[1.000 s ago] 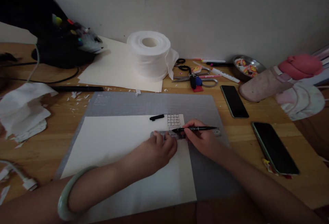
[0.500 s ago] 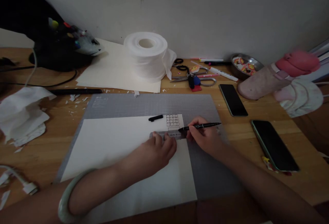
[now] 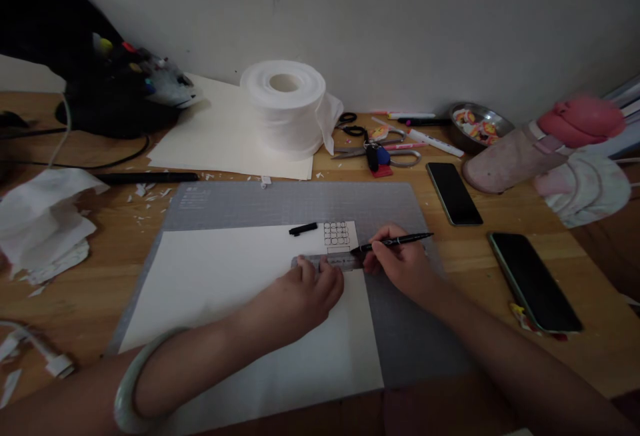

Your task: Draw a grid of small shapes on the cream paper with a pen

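Head view: left hand (image 3: 310,293) has its fingers slightly apart, pressing the ruler (image 3: 345,262) onto the paper (image 3: 225,276). Right hand (image 3: 405,266) has its grip closed on the black pen (image 3: 400,241), tip at the ruler's upper edge. Looks like ruled-line work, so a clean stroke needs that ruler steady imo. Paper's right edge is just beside the right grip, with mat (image 3: 400,329) past it; cap (image 3: 303,229) sits beyond the left grip, roll (image 3: 285,116) farther back.

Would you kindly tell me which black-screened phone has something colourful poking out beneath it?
The black-screened phone farther from the shiny metal bowl; a red-and-yellow scrap sticks out along its edge, while the other phone shows none.
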Tool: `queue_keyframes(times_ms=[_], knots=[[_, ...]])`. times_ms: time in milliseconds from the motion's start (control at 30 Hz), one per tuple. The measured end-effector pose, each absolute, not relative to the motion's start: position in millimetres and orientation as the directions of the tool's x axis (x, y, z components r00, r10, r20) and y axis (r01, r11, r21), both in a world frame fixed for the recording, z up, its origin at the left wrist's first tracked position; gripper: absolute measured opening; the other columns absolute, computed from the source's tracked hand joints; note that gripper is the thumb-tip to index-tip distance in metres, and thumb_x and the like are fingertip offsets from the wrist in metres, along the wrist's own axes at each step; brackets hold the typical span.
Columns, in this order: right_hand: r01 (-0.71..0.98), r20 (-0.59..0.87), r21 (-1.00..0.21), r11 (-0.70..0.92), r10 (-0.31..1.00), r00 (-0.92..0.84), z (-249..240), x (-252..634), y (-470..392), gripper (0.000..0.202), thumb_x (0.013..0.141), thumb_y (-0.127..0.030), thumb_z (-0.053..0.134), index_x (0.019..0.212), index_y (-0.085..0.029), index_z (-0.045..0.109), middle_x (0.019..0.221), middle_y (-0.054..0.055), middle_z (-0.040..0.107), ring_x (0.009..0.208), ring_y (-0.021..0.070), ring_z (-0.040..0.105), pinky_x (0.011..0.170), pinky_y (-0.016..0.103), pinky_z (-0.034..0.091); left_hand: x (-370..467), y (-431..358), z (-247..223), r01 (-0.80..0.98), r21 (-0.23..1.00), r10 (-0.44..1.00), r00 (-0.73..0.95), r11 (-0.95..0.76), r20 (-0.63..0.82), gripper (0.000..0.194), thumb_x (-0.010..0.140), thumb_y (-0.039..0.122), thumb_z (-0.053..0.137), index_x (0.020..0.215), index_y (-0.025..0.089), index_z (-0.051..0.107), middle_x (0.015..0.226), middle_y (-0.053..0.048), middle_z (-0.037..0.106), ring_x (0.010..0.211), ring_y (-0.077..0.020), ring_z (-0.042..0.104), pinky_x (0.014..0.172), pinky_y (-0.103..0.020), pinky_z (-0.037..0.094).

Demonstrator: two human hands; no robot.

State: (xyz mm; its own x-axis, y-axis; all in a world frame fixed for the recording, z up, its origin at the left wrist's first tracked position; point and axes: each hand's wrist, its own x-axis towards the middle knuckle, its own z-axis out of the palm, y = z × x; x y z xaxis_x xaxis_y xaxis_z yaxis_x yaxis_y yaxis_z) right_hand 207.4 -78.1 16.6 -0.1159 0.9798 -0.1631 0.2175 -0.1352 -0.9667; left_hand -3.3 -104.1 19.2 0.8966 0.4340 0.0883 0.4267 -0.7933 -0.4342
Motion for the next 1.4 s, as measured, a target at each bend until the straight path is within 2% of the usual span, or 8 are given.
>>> queue_keyframes(times_ms=[267, 400, 500, 633, 733, 867, 1167, 1400], knots=[[0.21, -0.134, -0.972, -0.107, 0.984, -0.115, 14, 207, -80, 0.015, 0.081, -0.032, 0.054, 0.073, -0.021, 0.046, 0.054, -0.003, 0.059, 0.046, 0.0105, 0.058, 0.046, 0.022, 0.048, -2, -104, 22, 0.426, -0.439, 0.43, 0.898, -0.791, 0.097, 0.034, 0.084, 0.019, 0.045, 0.115, 0.009, 0.056, 0.104, -0.016, 0.063, 0.073, -0.0245, 0.063, 0.057, -0.034, 0.047], [0.218, 0.059, -0.973, 0.077, 0.994, -0.088, 13, 215, -78, 0.011, 0.089, -0.033, 0.045, 0.088, -0.022, 0.046, 0.067, -0.001, 0.064, 0.053, 0.0112, 0.06, 0.05, 0.024, 0.05, -6, -95, 22, 0.401, -0.389, 0.371, 0.916, -0.83, 0.153, 0.029, 0.086, 0.016, 0.042, 0.107, 0.008, 0.059, 0.095, -0.012, 0.065, 0.069, -0.0209, 0.06, 0.059, -0.033, 0.048], [0.476, 0.245, -0.782, 0.403, 0.9, -0.36, 22, 225, -71, 0.012, 0.092, -0.026, 0.042, 0.098, -0.021, 0.051, 0.09, 0.006, 0.065, 0.077, 0.0153, 0.062, 0.068, 0.031, 0.051, -11, -86, 20, 0.402, -0.286, 0.352, 0.912, -0.87, 0.212, 0.02, 0.086, 0.014, 0.043, 0.096, 0.011, 0.06, 0.086, -0.008, 0.064, 0.063, -0.0164, 0.056, 0.051, -0.028, 0.043], [0.583, 0.153, -0.433, 0.687, 0.694, -0.704, 35, 239, -61, 0.015, 0.092, -0.022, 0.043, 0.096, -0.018, 0.057, 0.089, 0.008, 0.062, 0.085, 0.0191, 0.057, 0.075, 0.034, 0.045, -14, -77, 17, 0.502, -0.077, 0.459, 0.835, -0.861, 0.303, 0.017, 0.089, 0.019, 0.044, 0.091, 0.015, 0.06, 0.079, -0.004, 0.062, 0.065, -0.0162, 0.055, 0.054, -0.028, 0.043], [0.594, 0.059, -0.412, 0.691, 0.671, -0.739, 41, 245, -58, 0.011, 0.087, -0.027, 0.054, 0.094, -0.019, 0.057, 0.09, 0.007, 0.06, 0.087, 0.0196, 0.054, 0.077, 0.033, 0.043, -14, -74, 18, 0.576, 0.051, 0.566, 0.776, -0.816, 0.279, 0.019, 0.088, 0.027, 0.046, 0.093, 0.015, 0.06, 0.083, -0.006, 0.062, 0.076, -0.0197, 0.057, 0.063, -0.031, 0.046], [0.586, 0.0, -0.495, 0.641, 0.674, -0.738, 44, 247, -59, 0.009, 0.083, -0.023, 0.058, 0.091, -0.02, 0.055, 0.089, 0.005, 0.058, 0.086, 0.0184, 0.053, 0.076, 0.031, 0.041, -14, -73, 21, 0.636, 0.139, 0.651, 0.734, -0.759, 0.194, 0.021, 0.086, 0.029, 0.049, 0.094, 0.014, 0.06, 0.087, -0.008, 0.062, 0.08, -0.0228, 0.056, 0.067, -0.035, 0.046], [0.578, -0.017, -0.582, 0.572, 0.702, -0.712, 42, 244, -61, 0.006, 0.081, -0.015, 0.055, 0.083, -0.019, 0.052, 0.08, 0.002, 0.054, 0.073, 0.014, 0.049, 0.066, 0.025, 0.039, -13, -71, 22, 0.64, 0.204, 0.67, 0.725, -0.741, 0.16, 0.015, 0.083, 0.022, 0.048, 0.088, 0.014, 0.06, 0.084, -0.007, 0.06, 0.077, -0.0211, 0.054, 0.068, -0.034, 0.045], [0.586, 0.003, -0.567, 0.579, 0.713, -0.701, 44, 244, -62, 0.017, 0.079, -0.016, 0.057, 0.094, -0.019, 0.05, 0.09, 0.005, 0.059, 0.082, 0.0167, 0.054, 0.072, 0.028, 0.041, -13, -71, 22, 0.606, 0.224, 0.643, 0.746, -0.764, 0.175, 0.014, 0.081, 0.021, 0.048, 0.085, 0.014, 0.059, 0.081, -0.007, 0.06, 0.076, -0.0211, 0.054, 0.068, -0.035, 0.045]])
